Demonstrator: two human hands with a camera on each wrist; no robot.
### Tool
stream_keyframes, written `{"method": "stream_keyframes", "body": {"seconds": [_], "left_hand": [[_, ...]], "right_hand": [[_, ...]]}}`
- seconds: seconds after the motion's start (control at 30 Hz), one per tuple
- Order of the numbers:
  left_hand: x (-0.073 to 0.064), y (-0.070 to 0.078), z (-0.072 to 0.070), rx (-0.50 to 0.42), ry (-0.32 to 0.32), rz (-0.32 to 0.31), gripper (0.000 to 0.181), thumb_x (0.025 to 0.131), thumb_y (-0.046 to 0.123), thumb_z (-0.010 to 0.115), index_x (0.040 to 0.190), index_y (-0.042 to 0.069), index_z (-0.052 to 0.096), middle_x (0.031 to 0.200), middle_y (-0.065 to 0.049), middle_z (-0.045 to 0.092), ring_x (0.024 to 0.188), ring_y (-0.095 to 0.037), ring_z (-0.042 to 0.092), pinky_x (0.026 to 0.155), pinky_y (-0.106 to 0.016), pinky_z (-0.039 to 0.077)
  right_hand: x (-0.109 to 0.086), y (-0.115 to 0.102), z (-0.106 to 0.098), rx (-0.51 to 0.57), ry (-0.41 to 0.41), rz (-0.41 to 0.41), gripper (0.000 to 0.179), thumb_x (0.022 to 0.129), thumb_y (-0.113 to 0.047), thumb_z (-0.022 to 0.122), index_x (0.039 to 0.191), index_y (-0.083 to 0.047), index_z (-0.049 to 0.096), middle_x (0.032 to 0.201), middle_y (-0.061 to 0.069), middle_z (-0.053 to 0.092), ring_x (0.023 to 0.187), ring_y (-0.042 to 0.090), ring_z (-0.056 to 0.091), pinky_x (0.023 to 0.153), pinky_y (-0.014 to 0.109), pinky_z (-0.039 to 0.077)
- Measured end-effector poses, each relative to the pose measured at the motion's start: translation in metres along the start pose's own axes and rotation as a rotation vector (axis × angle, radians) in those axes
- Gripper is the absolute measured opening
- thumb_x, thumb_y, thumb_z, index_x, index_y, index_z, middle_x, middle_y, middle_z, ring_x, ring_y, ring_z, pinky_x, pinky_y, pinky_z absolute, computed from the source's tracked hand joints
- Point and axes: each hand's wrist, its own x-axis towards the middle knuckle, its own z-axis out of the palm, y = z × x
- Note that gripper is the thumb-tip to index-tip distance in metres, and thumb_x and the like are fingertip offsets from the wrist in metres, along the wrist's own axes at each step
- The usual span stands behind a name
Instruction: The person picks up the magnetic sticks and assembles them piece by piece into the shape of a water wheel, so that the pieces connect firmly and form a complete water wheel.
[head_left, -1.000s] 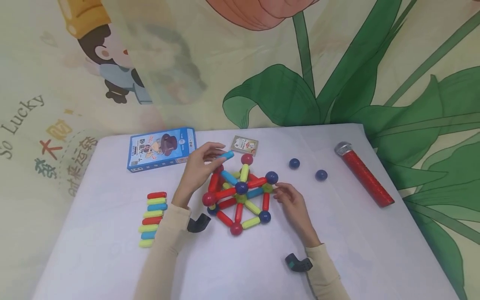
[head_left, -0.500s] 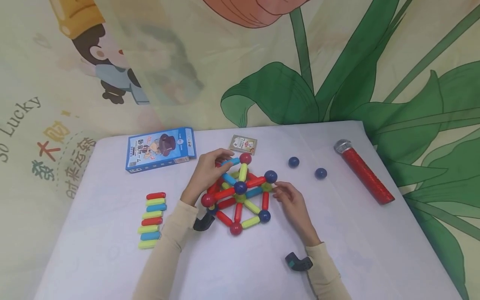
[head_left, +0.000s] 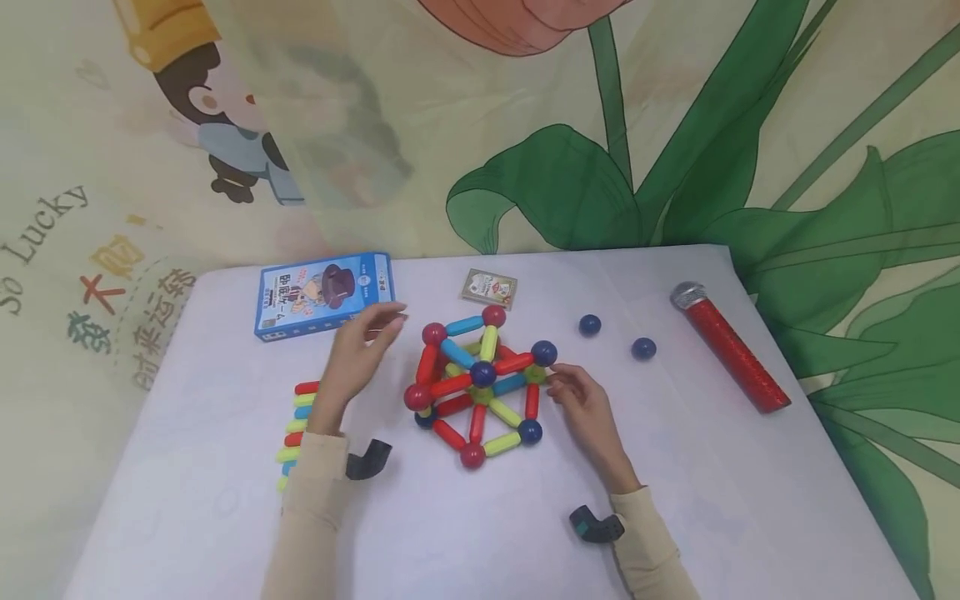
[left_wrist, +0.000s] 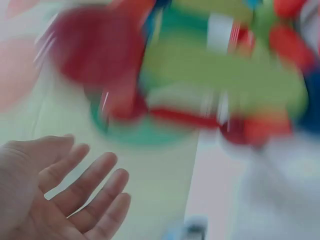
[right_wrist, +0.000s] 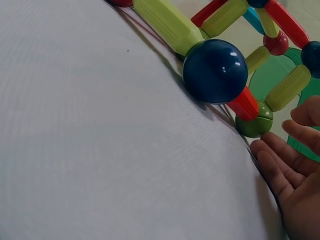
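Observation:
A two-level frame of coloured rods and balls stands mid-table. On its upper level a blue rod (head_left: 465, 326) spans two red balls, the left red ball (head_left: 433, 334) and the far red ball (head_left: 493, 317). My left hand (head_left: 362, 346) is apart from the frame, to its left, with nothing in it; the left wrist view shows its fingers spread, and the frame blurred. My right hand (head_left: 583, 406) lies on the table at the frame's right side, fingers loosely bent. In the right wrist view its fingertips are right at a green ball (right_wrist: 255, 119) near a dark blue ball (right_wrist: 215, 71).
Loose rods (head_left: 291, 454) lie in a column at left, partly behind my left forearm. A blue box (head_left: 322, 296) and a small card pack (head_left: 489, 288) sit at the back. Two blue balls, one nearer (head_left: 643, 348), and a red microphone (head_left: 731, 350) are at right.
My left hand brought the blue rod to the upper level between two red balls, let go, and moved away left. My right hand has stayed in place.

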Motion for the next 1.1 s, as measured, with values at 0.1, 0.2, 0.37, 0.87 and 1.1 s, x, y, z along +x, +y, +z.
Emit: {"method": "stream_keyframes", "body": {"seconds": [0.1, 0.2, 0.37, 0.87, 1.1], "left_hand": [[-0.021, -0.038, -0.032, 0.038, 0.102, -0.120, 0.043, 0.098, 0.030, 0.055, 0.135, 0.010, 0.050, 0.128, -0.011, 0.059, 0.120, -0.027, 0.054, 0.103, -0.045, 0.043], [-0.039, -0.100, -0.053, 0.099, 0.164, -0.251, 0.052, 0.096, 0.045, 0.053, 0.140, 0.018, 0.046, 0.130, -0.007, 0.058, 0.121, -0.026, 0.053, 0.103, -0.047, 0.042], [-0.062, -0.126, -0.064, 0.157, 0.141, -0.414, 0.054, 0.096, 0.039, 0.055, 0.143, 0.016, 0.042, 0.135, -0.012, 0.054, 0.124, -0.030, 0.051, 0.104, -0.048, 0.041], [-0.054, -0.084, -0.056, 0.131, 0.105, -0.497, 0.042, 0.096, 0.015, 0.059, 0.136, 0.009, 0.049, 0.131, -0.018, 0.056, 0.122, -0.035, 0.050, 0.103, -0.049, 0.042], [-0.040, -0.044, -0.047, 0.090, 0.224, -0.241, 0.039, 0.092, 0.019, 0.065, 0.129, 0.009, 0.056, 0.123, -0.013, 0.063, 0.115, -0.027, 0.058, 0.102, -0.046, 0.044]], "right_hand": [[0.000, 0.000, 0.002, 0.007, 0.004, 0.000, 0.029, 0.097, -0.010, 0.053, 0.125, -0.007, 0.056, 0.112, 0.011, 0.065, 0.094, 0.022, 0.065, 0.081, 0.022, 0.053], [0.000, 0.001, 0.000, -0.002, 0.003, 0.008, 0.029, 0.097, -0.013, 0.053, 0.126, -0.008, 0.056, 0.113, 0.011, 0.065, 0.095, 0.023, 0.065, 0.082, 0.022, 0.052], [-0.001, 0.000, -0.002, -0.011, 0.002, 0.004, 0.029, 0.098, -0.015, 0.053, 0.126, -0.009, 0.056, 0.114, 0.010, 0.065, 0.097, 0.023, 0.065, 0.083, 0.021, 0.052], [-0.001, -0.002, 0.002, -0.003, 0.012, -0.015, 0.027, 0.098, -0.015, 0.053, 0.124, -0.009, 0.057, 0.111, 0.010, 0.065, 0.095, 0.022, 0.065, 0.082, 0.021, 0.052], [-0.002, -0.002, 0.002, 0.003, 0.014, -0.011, 0.028, 0.097, -0.012, 0.053, 0.124, -0.008, 0.057, 0.111, 0.011, 0.065, 0.096, 0.023, 0.065, 0.082, 0.020, 0.052]]}}
